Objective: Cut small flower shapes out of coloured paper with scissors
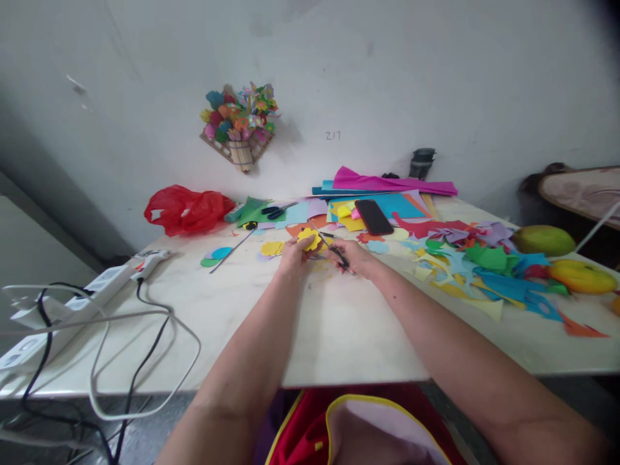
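Observation:
My left hand pinches a small yellow paper flower shape over the white table. My right hand is closed around the black handles of a pair of scissors, whose blades point up and left into the yellow paper. Both hands meet at the middle of the table, just in front of a spread of coloured paper sheets. A black phone lies on the sheets just behind my right hand.
Coloured paper scraps cover the right side, with two mangoes beyond. A red plastic bag, a second pair of scissors and a thin stick lie at left. A power strip with cables sits far left. Paper flowers hang on the wall.

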A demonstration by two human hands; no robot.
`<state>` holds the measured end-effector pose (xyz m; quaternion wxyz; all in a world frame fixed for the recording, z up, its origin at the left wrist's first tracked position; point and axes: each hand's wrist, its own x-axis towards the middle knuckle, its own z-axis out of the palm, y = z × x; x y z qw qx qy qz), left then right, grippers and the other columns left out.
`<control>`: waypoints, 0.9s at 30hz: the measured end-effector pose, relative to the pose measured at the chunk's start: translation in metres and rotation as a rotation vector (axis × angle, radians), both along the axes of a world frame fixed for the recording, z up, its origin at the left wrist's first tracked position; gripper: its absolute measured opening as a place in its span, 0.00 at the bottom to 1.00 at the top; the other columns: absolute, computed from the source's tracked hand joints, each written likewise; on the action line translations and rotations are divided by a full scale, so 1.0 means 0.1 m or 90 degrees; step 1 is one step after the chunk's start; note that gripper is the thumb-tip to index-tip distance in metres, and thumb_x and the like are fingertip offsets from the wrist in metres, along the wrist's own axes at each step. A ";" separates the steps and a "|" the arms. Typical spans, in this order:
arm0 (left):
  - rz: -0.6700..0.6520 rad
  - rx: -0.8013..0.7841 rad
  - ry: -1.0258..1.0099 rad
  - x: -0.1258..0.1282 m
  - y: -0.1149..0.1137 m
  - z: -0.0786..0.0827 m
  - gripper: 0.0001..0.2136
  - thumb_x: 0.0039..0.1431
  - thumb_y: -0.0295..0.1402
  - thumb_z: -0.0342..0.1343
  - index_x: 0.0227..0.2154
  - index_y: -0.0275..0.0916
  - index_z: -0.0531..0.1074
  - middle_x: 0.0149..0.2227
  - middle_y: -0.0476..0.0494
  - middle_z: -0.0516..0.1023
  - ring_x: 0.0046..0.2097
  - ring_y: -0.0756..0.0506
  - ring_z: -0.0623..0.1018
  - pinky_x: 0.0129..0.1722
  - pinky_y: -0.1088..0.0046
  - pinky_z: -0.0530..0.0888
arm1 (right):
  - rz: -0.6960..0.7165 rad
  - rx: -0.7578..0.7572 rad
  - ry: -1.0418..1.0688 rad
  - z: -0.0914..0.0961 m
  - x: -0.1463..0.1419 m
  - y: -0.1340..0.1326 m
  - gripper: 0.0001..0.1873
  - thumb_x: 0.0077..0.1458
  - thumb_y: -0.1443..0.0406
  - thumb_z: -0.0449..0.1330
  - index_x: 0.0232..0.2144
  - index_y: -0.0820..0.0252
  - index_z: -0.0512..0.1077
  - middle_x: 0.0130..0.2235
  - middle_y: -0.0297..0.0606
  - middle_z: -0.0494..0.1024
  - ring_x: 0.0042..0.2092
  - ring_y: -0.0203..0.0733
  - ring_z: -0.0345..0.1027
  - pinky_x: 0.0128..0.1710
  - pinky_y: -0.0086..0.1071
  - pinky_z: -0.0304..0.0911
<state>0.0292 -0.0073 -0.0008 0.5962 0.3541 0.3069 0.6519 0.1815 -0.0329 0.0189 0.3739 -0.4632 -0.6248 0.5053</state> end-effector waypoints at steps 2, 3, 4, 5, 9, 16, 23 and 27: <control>0.000 -0.004 -0.003 0.00 0.00 0.00 0.11 0.36 0.27 0.68 0.26 0.32 0.74 0.29 0.42 0.78 0.32 0.46 0.79 0.39 0.68 0.76 | -0.007 -0.006 -0.002 0.01 0.00 -0.01 0.11 0.48 0.62 0.65 0.26 0.61 0.67 0.13 0.25 0.64 0.13 0.28 0.55 0.10 0.21 0.47; 0.000 -0.005 -0.004 0.00 -0.01 0.00 0.11 0.36 0.26 0.68 0.26 0.31 0.74 0.29 0.42 0.78 0.32 0.46 0.79 0.39 0.68 0.76 | -0.010 -0.009 -0.003 0.01 0.00 -0.01 0.11 0.48 0.62 0.66 0.26 0.61 0.67 0.13 0.25 0.64 0.13 0.28 0.55 0.10 0.21 0.47; 0.002 -0.005 -0.005 0.00 -0.01 0.00 0.11 0.37 0.26 0.68 0.26 0.31 0.74 0.29 0.42 0.78 0.32 0.46 0.79 0.38 0.68 0.76 | -0.010 -0.009 -0.003 0.02 -0.01 -0.02 0.11 0.48 0.62 0.66 0.26 0.62 0.67 0.13 0.25 0.64 0.13 0.28 0.55 0.10 0.21 0.47; 0.004 -0.005 -0.006 0.00 -0.01 0.00 0.11 0.37 0.26 0.68 0.26 0.31 0.74 0.29 0.42 0.78 0.32 0.46 0.79 0.38 0.68 0.77 | -0.008 -0.008 -0.002 0.02 -0.01 -0.02 0.12 0.47 0.62 0.66 0.26 0.62 0.67 0.13 0.25 0.64 0.13 0.28 0.54 0.10 0.21 0.47; 0.013 -0.011 -0.007 0.01 -0.01 0.01 0.09 0.38 0.26 0.67 0.25 0.31 0.74 0.29 0.41 0.78 0.32 0.46 0.79 0.38 0.68 0.77 | 0.001 -0.008 0.005 0.02 -0.01 -0.02 0.12 0.46 0.62 0.67 0.26 0.62 0.68 0.14 0.25 0.64 0.13 0.28 0.54 0.10 0.21 0.47; 0.019 -0.024 -0.013 0.01 -0.02 0.02 0.09 0.38 0.25 0.66 0.25 0.31 0.74 0.29 0.40 0.79 0.32 0.45 0.79 0.38 0.68 0.78 | -0.004 -0.015 -0.001 0.03 0.00 -0.02 0.11 0.48 0.63 0.66 0.25 0.62 0.68 0.13 0.25 0.64 0.13 0.27 0.54 0.09 0.21 0.45; 0.023 -0.031 -0.019 0.00 0.00 0.01 0.08 0.39 0.25 0.66 0.26 0.30 0.74 0.29 0.40 0.79 0.30 0.46 0.80 0.37 0.69 0.78 | -0.018 -0.028 -0.005 0.04 -0.03 -0.03 0.11 0.48 0.65 0.67 0.24 0.62 0.67 0.12 0.24 0.63 0.12 0.27 0.54 0.09 0.20 0.46; 0.036 -0.044 -0.025 0.00 0.00 0.01 0.08 0.41 0.25 0.66 0.26 0.30 0.74 0.29 0.40 0.79 0.31 0.45 0.80 0.39 0.66 0.78 | -0.016 -0.029 -0.009 0.07 -0.03 -0.05 0.11 0.48 0.66 0.67 0.23 0.62 0.67 0.13 0.24 0.63 0.12 0.27 0.54 0.09 0.20 0.46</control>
